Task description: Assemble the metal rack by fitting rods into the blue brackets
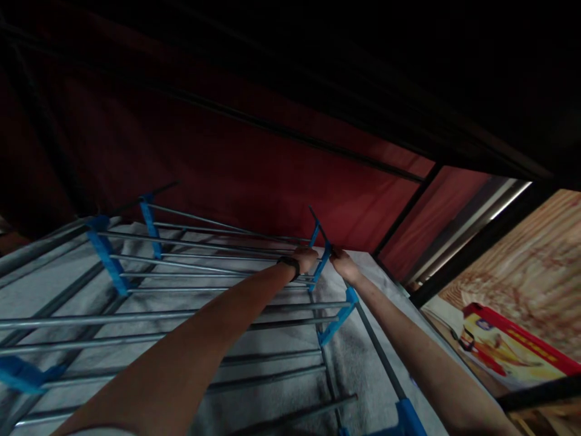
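Note:
A frame of grey metal tubes (181,314) joined by blue plastic connectors (109,257) spans the left and middle of the view. My left hand (306,259), with a dark band on the wrist, is closed round the tube ends beside a far blue connector (323,257). On the other side of that connector, my right hand (344,265) is closed on a grey pole (379,345) that runs down toward me. The fingertips of both hands are partly hidden. A nearer blue connector (347,312) sits below my right hand, with tubes fitted into it.
Pale grey cloth (290,339) lies beneath the frame. A dark red panel (254,181) with dark bars stands close behind it. To the right, past a black bar (472,245), are a wooden board (521,248) and a red and yellow printed package (512,345).

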### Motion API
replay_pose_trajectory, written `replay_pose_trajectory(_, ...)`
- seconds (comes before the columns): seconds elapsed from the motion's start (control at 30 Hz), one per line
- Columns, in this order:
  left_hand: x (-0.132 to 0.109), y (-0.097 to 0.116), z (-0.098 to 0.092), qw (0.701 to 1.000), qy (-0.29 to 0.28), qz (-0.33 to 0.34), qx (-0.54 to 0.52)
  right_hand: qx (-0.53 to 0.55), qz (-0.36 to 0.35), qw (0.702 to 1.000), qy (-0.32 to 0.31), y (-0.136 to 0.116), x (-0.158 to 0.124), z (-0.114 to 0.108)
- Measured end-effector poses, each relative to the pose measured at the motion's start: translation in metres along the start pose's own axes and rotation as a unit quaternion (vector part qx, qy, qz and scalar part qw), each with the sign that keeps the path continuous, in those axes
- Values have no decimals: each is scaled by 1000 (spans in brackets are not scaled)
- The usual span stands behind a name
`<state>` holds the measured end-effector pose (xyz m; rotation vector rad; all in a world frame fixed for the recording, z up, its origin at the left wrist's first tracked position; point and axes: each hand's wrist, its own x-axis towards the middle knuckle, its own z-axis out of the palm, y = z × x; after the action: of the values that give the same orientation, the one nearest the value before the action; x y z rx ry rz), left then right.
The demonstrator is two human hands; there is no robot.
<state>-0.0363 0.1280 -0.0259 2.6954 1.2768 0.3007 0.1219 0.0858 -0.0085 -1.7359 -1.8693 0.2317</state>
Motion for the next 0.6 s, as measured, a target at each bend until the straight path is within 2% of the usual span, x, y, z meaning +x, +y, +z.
replay_pose_trajectory(0.23,9,-8,-8,996,11,-1,-93,60,42,997,1,-4,-5,-1)
replay_pose_trajectory(0.4,6,-6,-10,993,28,-6,-114,74,36,997,-9,-4,-5,-1)
replay_pose_trajectory(0.6,9,-7,-12,992,40,7,-116,93,10,996,13,-5,-5,-1)
